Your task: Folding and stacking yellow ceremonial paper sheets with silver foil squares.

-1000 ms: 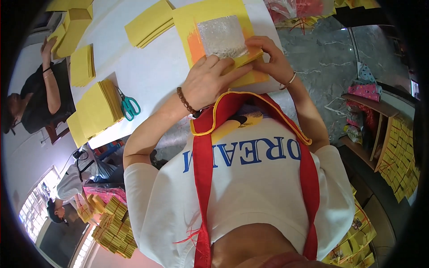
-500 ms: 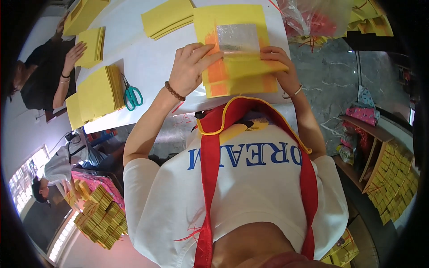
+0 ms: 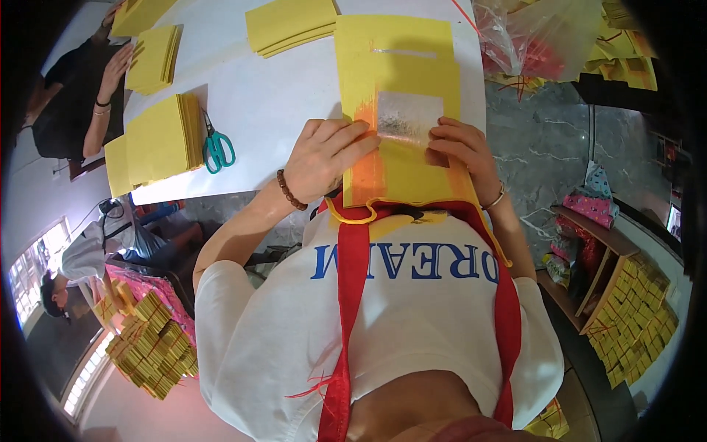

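A yellow paper sheet [image 3: 401, 166] with a silver foil square and orange streaks lies before me, its near end at the table's edge by my apron [image 3: 372, 212]. My left hand [image 3: 331, 155] is closed over its left side, fingers on top, thumb hidden. At the opposite side my right hand [image 3: 465, 158] grips the edge with bent fingers, its thumb also out of sight. From under the far end sticks out another yellow sheet [image 3: 390, 33], with a thin strip of foil showing.
Left on the white table [image 3: 250, 132] lie teal-handled scissors [image 3: 218, 149] and a yellow paper stack [image 3: 163, 144]. Another paper stack [image 3: 291, 26] lies farther back. A co-worker's hand [image 3: 115, 70] rests near more paper [image 3: 152, 59]. Plastic bag [image 3: 537, 37] at far right.
The held sheet has come toward me with both hands. Its raised near part now lies flatter, and a strip of foil shows on the sheet beyond it.
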### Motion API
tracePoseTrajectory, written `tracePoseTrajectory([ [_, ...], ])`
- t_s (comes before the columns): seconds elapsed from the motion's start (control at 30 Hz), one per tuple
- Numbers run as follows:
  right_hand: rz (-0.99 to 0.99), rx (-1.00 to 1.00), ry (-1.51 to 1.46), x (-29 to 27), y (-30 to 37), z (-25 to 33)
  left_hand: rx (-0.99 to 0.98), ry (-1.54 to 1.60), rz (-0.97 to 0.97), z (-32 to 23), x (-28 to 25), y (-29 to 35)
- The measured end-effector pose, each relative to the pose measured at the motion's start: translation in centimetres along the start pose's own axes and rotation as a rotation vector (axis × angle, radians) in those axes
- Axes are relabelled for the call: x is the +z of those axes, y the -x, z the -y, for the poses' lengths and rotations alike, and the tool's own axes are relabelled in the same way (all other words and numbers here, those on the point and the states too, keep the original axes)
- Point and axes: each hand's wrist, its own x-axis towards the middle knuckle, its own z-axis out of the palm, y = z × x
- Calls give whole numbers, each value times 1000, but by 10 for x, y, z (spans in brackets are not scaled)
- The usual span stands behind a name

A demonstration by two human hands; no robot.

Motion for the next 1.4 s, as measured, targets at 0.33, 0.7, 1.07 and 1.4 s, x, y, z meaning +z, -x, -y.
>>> tracePoseTrajectory([
  [0.33, -93, 646, -435, -2, -14, 7, -439, 378, 22, 15, 6, -18],
  [0.7, -300, 663, -580, 11, -31, -6, -749, 976, -16, 45, 38, -28],
  [1.07, -245, 705, -414, 13, -30, -17, -838, 550, 11, 28, -1, -50],
  [1.4, -276, 728, -429, 13, -36, -13, -42, -8, -70, -4, 21, -82],
])
